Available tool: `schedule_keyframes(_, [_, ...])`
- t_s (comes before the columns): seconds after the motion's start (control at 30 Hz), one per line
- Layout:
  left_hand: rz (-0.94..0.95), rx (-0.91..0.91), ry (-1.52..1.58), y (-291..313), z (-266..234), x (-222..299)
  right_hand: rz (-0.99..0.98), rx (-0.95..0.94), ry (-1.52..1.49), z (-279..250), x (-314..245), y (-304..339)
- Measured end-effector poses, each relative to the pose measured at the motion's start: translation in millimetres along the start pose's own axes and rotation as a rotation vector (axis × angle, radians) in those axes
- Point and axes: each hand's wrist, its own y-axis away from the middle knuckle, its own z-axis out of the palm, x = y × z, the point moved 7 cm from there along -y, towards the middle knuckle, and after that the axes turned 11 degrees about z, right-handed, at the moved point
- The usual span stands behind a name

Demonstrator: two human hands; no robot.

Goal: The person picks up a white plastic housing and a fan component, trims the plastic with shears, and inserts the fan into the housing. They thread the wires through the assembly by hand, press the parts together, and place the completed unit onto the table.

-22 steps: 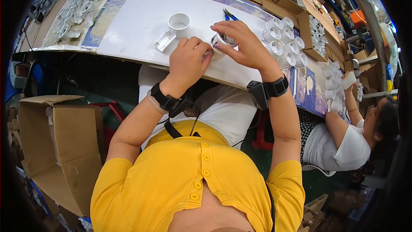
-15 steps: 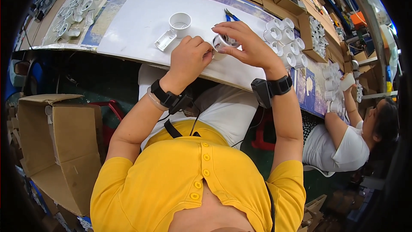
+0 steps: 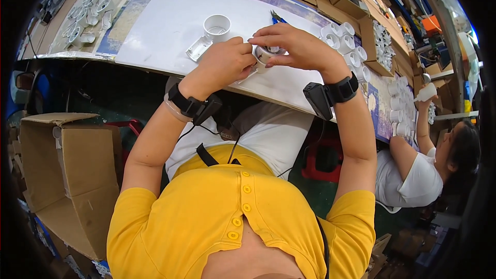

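Observation:
At the table's near edge, my right hand [image 3: 294, 47] curves over a white round plastic cup-shaped part [image 3: 261, 60], thumb at its near side and fingers across its far rim. Small dark and metallic pieces show inside the cup. My left hand [image 3: 227, 63] is closed against the cup's left side, its fingertips pinched together; what they hold is hidden. Just beyond the left hand lies another white cup-shaped part [image 3: 216, 27] with a flat rectangular arm [image 3: 198, 49]. Behind my right hand are blue-handled pliers [image 3: 276, 17], partly covered.
A white sheet [image 3: 155, 31] covers the work surface. Several white cups [image 3: 347, 45] stand grouped at the right, and loose white parts [image 3: 90, 13] lie at the far left. A co-worker [image 3: 413, 175] sits at the right with a white part in hand. A cardboard box [image 3: 70, 175] stands left.
My left hand has shifted slightly up against the cup, and my right forearm has swung outward to the right. The co-worker's raised hand and white part have moved slightly right.

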Motion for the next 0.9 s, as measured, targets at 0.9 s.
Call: schedule_keyframes(0.9, [-0.003,-0.270,0.183,9,-11,-9,0.025,0.252,-0.007,44,0,21])
